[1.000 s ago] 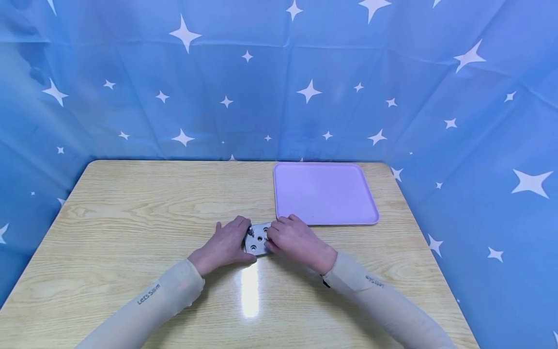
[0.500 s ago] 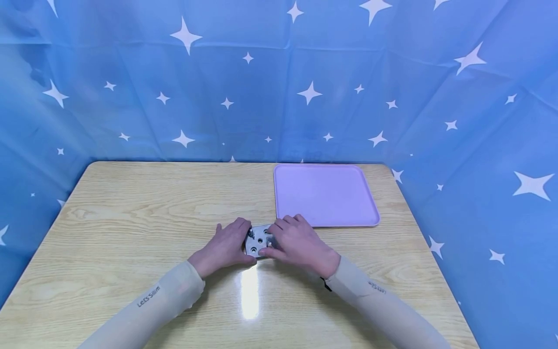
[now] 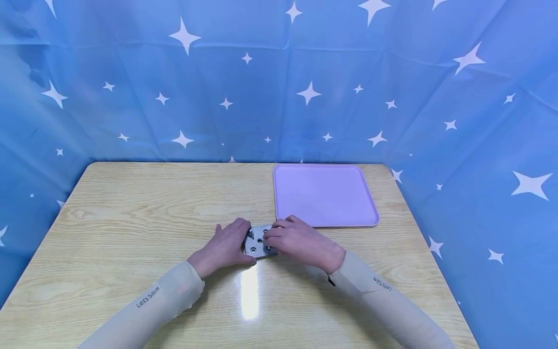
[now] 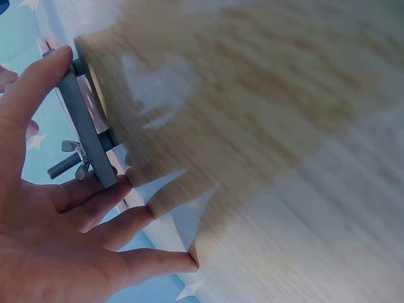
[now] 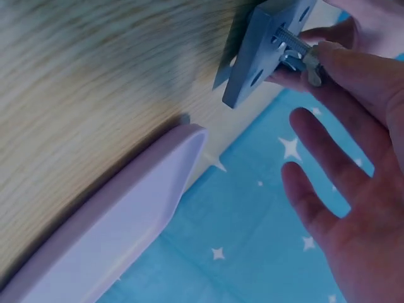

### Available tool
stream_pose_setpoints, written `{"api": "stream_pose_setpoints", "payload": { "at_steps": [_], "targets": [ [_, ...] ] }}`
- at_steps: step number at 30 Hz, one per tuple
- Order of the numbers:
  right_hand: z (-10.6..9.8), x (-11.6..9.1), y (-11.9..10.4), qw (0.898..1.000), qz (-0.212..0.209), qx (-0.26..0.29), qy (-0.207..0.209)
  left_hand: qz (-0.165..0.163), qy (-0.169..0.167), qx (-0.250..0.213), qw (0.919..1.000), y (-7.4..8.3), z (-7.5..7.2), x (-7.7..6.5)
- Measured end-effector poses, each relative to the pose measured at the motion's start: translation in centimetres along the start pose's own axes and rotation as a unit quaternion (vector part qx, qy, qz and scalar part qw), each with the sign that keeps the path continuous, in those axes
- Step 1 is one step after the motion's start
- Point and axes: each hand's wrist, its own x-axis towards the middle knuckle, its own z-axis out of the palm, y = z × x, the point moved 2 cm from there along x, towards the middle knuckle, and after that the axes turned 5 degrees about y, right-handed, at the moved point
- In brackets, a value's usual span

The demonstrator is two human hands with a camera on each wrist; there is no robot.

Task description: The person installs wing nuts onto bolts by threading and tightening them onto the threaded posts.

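A grey metal plate [image 3: 260, 251] with several holes lies near the middle of the table. My left hand [image 3: 224, 244] holds its left end, thumb along the near edge and fingers at the far edge. Close to those fingers, a threaded bolt [image 4: 61, 166] rises from the plate with a wing nut [image 4: 82, 171] on it. At the plate's right end my right hand [image 3: 302, 244] pinches another wing nut [image 5: 314, 74] between thumb and index finger, at the end of a second bolt [image 5: 291, 40]. Its other fingers are spread. Short dark round feet [image 4: 108, 139] show under the plate.
A shallow purple tray [image 3: 324, 194] lies at the back right, its near left corner close behind my right hand. The wooden table [image 3: 152, 203] is bordered at the back and sides by a blue star-patterned curtain [image 3: 261, 97].
My right hand's thumb and fingers have shifted about the right bolt, the thumb showing over the plate half a second ago and hidden now. The left hand and plate have stayed in place.
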Motion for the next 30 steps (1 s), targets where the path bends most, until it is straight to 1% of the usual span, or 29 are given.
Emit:
{"api": "stream_pose_setpoints", "payload": {
  "at_steps": [3, 9, 12, 15, 18, 21, 23, 25, 27, 28, 30],
  "targets": [
    [0.2, 0.2, -0.1, 1.000, 0.009, -0.012, 0.015, 0.000, 0.001, -0.002, 1.0000, 0.0, 0.0, 0.0],
    [0.7, 0.6, -0.3, 0.999, 0.038, -0.021, 0.031, 0.003, 0.004, -0.002, 1.0000, 0.1, -0.1, -0.2],
    [1.0, 0.7, -0.5, 0.997, 0.055, -0.029, 0.053, 0.006, 0.006, 0.001, 1.0000, 0.1, -0.1, -0.2],
    [1.4, 0.8, -0.8, 0.993, 0.080, -0.039, 0.076, 0.010, 0.010, 0.003, 0.9999, 0.1, 0.0, -0.2],
    [1.8, 1.0, -1.1, 0.989, 0.112, -0.046, 0.086, 0.011, 0.013, 0.003, 0.9999, 0.1, 0.0, -0.2],
    [2.0, 1.1, -1.3, 0.987, 0.139, -0.040, 0.075, 0.012, 0.013, 0.003, 0.9998, 0.1, 0.0, -0.2],
    [1.8, 1.0, -1.3, 0.986, 0.155, -0.026, 0.055, 0.013, 0.013, 0.003, 0.9998, 0.0, 0.0, -0.2],
    [1.4, 0.9, -1.1, 0.986, 0.163, -0.009, 0.034, 0.013, 0.010, 0.003, 0.9999, 0.0, 0.0, -0.2],
    [0.8, 0.7, -0.8, 0.987, 0.157, 0.011, 0.015, 0.014, 0.009, 0.003, 0.9999, 0.1, -0.1, -0.2],
    [0.5, 0.6, -0.6, 0.989, 0.147, 0.023, 0.007, 0.013, 0.009, 0.002, 0.9999, 0.0, -0.1, -0.2],
    [-0.1, 0.4, -0.3, 0.993, 0.111, 0.039, -0.003, 0.011, 0.006, 0.001, 0.9999, 0.0, -0.1, -0.2]
  ]
}}
